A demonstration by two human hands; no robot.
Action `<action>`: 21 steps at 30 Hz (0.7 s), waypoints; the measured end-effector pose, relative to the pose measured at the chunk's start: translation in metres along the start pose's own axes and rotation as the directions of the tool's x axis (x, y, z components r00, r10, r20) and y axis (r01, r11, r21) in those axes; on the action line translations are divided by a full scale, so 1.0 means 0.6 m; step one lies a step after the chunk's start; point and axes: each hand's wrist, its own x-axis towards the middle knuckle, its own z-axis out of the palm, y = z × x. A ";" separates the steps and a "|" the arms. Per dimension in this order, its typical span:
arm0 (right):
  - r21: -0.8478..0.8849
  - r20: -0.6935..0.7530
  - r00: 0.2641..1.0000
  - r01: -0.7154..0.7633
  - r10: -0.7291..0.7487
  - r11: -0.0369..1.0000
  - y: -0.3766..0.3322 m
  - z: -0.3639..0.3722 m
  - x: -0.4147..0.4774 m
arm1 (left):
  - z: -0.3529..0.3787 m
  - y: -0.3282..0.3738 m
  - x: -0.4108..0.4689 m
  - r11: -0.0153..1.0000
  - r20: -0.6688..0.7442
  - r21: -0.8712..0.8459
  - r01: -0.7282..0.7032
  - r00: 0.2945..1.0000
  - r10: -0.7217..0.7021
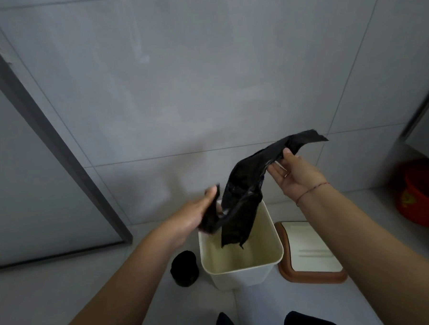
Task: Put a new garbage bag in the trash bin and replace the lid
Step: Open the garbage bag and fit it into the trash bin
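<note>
A black garbage bag (pixel 244 185), still folded into a long strip, hangs in the air above the cream trash bin (pixel 241 270). My left hand (pixel 198 213) grips its lower end over the bin's far left corner. My right hand (pixel 293 175) pinches the upper end, higher and to the right. A loose flap of the bag dangles into the bin's open mouth, and no liner shows inside the bin. The cream lid with a brown rim (pixel 310 251) lies flat on the floor just right of the bin.
A black roll of bags (pixel 184 268) stands on the floor left of the bin. A red basin (pixel 421 196) sits at the right edge. A grey tiled wall rises behind, with a dark-framed door at left. Dark shoes (pixel 227 324) show at the bottom.
</note>
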 end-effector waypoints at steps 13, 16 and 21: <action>-0.057 0.111 0.992 -0.052 0.058 0.997 0.038 0.048 -0.027 | 0.084 0.032 0.017 0.890 -0.002 0.203 -0.409 0.909 0.418; -0.041 0.120 0.989 -0.078 0.082 0.996 0.040 0.055 -0.032 | 0.091 0.026 0.025 0.916 -0.087 0.118 -0.383 0.915 0.394; -0.478 0.138 0.990 0.062 0.006 0.876 0.041 0.028 -0.046 | 0.094 0.021 0.021 0.940 -0.228 -0.175 -0.294 0.941 0.252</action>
